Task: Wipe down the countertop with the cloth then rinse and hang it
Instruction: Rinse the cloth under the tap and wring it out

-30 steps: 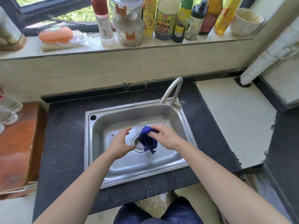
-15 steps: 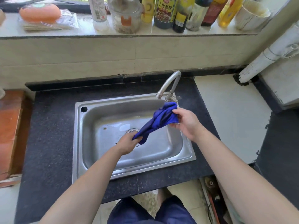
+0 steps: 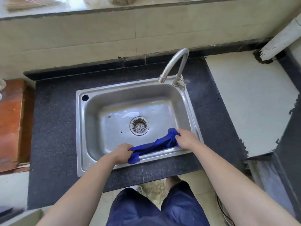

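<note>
A blue cloth (image 3: pixel 156 145) is stretched along the near rim of the steel sink (image 3: pixel 81 128). My left hand (image 3: pixel 122 153) grips its left end at the sink's front edge. My right hand (image 3: pixel 187 139) grips the bunched right end near the sink's front right corner. The cloth's left tip hangs over the rim. The dark speckled countertop (image 3: pixel 53 131) surrounds the sink.
A curved steel faucet (image 3: pixel 175 66) stands at the sink's back right with no water running. The drain strainer (image 3: pixel 139 126) sits mid-basin. A reddish wooden block (image 3: pixel 13 121) lies at the left. A white pipe (image 3: pixel 280 39) leans at the right.
Both hands have brought the cloth down from near the faucet to the sink's near rim, pulling it out lengthwise between them. The camera has tilted further down.
</note>
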A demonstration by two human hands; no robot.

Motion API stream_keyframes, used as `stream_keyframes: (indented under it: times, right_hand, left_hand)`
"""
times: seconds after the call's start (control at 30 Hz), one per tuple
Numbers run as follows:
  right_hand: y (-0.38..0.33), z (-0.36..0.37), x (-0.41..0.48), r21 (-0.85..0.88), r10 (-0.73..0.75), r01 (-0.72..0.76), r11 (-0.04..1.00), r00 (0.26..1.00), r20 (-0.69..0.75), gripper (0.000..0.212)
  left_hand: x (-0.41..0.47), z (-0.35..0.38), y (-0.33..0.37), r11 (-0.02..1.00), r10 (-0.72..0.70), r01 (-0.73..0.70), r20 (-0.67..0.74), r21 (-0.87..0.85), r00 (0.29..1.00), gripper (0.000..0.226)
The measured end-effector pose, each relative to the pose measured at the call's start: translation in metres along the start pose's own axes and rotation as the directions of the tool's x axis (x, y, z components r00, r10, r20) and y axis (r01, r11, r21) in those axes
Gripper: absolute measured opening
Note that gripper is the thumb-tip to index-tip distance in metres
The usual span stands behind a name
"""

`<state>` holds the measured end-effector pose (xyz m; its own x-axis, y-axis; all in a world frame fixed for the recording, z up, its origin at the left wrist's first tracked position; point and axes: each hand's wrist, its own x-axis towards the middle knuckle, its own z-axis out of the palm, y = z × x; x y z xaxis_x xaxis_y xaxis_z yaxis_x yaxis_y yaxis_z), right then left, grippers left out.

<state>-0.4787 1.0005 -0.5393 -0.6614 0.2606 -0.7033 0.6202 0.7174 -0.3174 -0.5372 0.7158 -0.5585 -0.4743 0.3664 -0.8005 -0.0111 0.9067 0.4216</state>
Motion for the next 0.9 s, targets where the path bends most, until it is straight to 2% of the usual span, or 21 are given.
stream_keyframes:
  times: [0.07, 0.13, 0.2, 0.3, 0.33, 0.4, 0.5, 0.6, 0.67, 0.77, 0.83, 0.9]
  right_hand:
    - [0.003, 0.009, 0.004, -0.142, 0.016, -0.01, 0.99, 0.999, 0.037, 0.028]
    - [0.003, 0.011, 0.009, -0.203, 0.015, -0.013, 0.979, 1.0, 0.012, 0.03]
    - [0.0, 0.008, 0.017, -0.174, -0.006, 0.0, 0.985, 0.999, -0.038, 0.027]
    - [-0.004, 0.002, 0.034, -0.055, 0.008, -0.013, 0.998, 0.996, -0.088, 0.017]
    - [-0.005, 0.0, 0.039, -0.086, 0.013, -0.02, 0.996, 0.997, -0.082, 0.015]
    - [-0.007, -0.002, 0.047, -0.267, -0.002, -0.005, 0.964, 1.0, -0.026, 0.016]
    - [-0.009, 0.006, 0.061, -0.476, -0.071, 0.078, 0.876, 0.997, 0.034, 0.035]
    - [-0.012, 0.016, 0.079, -0.601, -0.172, 0.175, 0.78, 0.983, 0.064, 0.062]
    - [-0.013, 0.025, 0.092, -0.676, -0.274, 0.309, 0.669, 0.948, 0.162, 0.086]
    - [-0.011, 0.039, 0.11, -0.732, -0.314, 0.445, 0.516, 0.893, 0.322, 0.108]
    - [-0.003, 0.047, 0.121, -0.783, -0.28, 0.453, 0.426, 0.889, 0.363, 0.113]
    - [0.003, 0.049, 0.129, -0.819, -0.268, 0.426, 0.384, 0.9, 0.343, 0.102]
  left_hand:
    - [0.005, 0.006, 0.0, 0.999, 0.001, -0.001, -0.006, 0.052, 1.0, 0.025]
    - [0.01, 0.005, 0.0, 0.992, 0.008, -0.003, -0.044, 0.126, 0.999, 0.027]
    - [0.016, 0.001, -0.004, 0.986, 0.006, 0.017, -0.137, 0.168, 0.991, 0.03]
    - [0.028, -0.007, -0.017, 0.988, -0.031, 0.075, -0.302, 0.136, 0.953, 0.034]
    - [0.031, -0.009, -0.02, 0.985, -0.044, 0.095, -0.321, 0.144, 0.946, 0.034]
    - [0.036, -0.009, -0.023, 0.965, -0.085, 0.152, -0.295, 0.215, 0.952, 0.033]
    - [0.048, 0.0, -0.026, 0.92, -0.173, 0.234, -0.211, 0.314, 0.962, 0.038]
    - [0.062, 0.015, -0.024, 0.9, -0.163, 0.254, -0.267, 0.353, 0.95, 0.06]
    - [0.071, 0.025, -0.019, 0.908, -0.113, 0.224, -0.309, 0.354, 0.944, 0.078]
    - [0.084, 0.038, -0.011, 0.906, -0.104, 0.196, -0.253, 0.375, 0.962, 0.096]
    - [0.093, 0.043, -0.009, 0.886, -0.129, 0.219, -0.236, 0.408, 0.963, 0.096]
    - [0.102, 0.043, -0.01, 0.86, -0.133, 0.237, -0.25, 0.452, 0.959, 0.088]
